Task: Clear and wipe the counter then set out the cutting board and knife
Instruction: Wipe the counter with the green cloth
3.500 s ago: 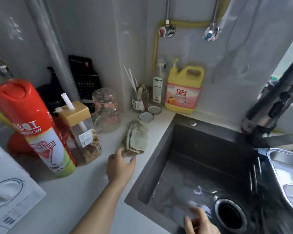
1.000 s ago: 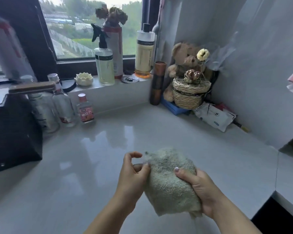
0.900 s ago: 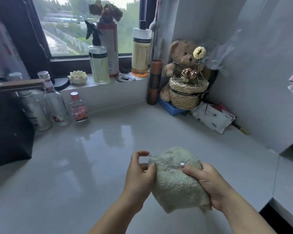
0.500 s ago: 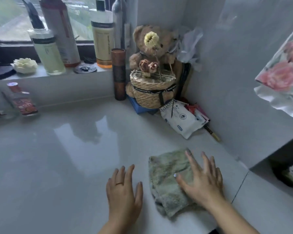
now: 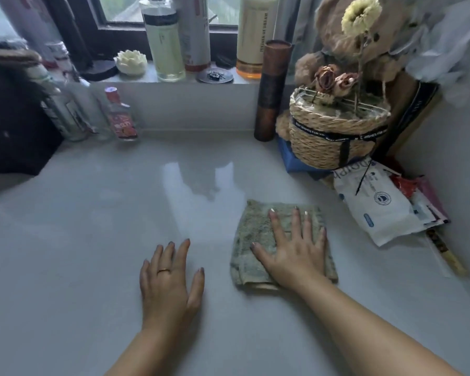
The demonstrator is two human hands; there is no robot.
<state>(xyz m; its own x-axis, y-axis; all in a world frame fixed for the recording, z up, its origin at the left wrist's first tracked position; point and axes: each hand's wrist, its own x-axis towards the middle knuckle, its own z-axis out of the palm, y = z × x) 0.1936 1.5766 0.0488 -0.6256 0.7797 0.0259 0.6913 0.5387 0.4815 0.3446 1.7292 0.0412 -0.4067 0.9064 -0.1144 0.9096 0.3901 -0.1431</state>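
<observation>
Our left hand (image 5: 168,283) wears one thin gold ring (image 5: 164,270), a plain band low on a finger, well back from the fingertip. Its nails (image 5: 186,241) are rounded and painted a muted grey-mauve. On our right hand (image 5: 293,256) several nails show pale, glossy tips. Both forearms (image 5: 364,316) are bare.

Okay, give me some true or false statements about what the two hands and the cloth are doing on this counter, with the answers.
1. The right hand lies flat on the green cloth. True.
2. The left hand grips the cloth. False: its fingers are straight, over bare counter beside the cloth.
3. The cloth is bunched up in the air. False: it lies folded flat on the counter.
4. The wicker basket stands beyond the cloth, near the right wall. True.
</observation>
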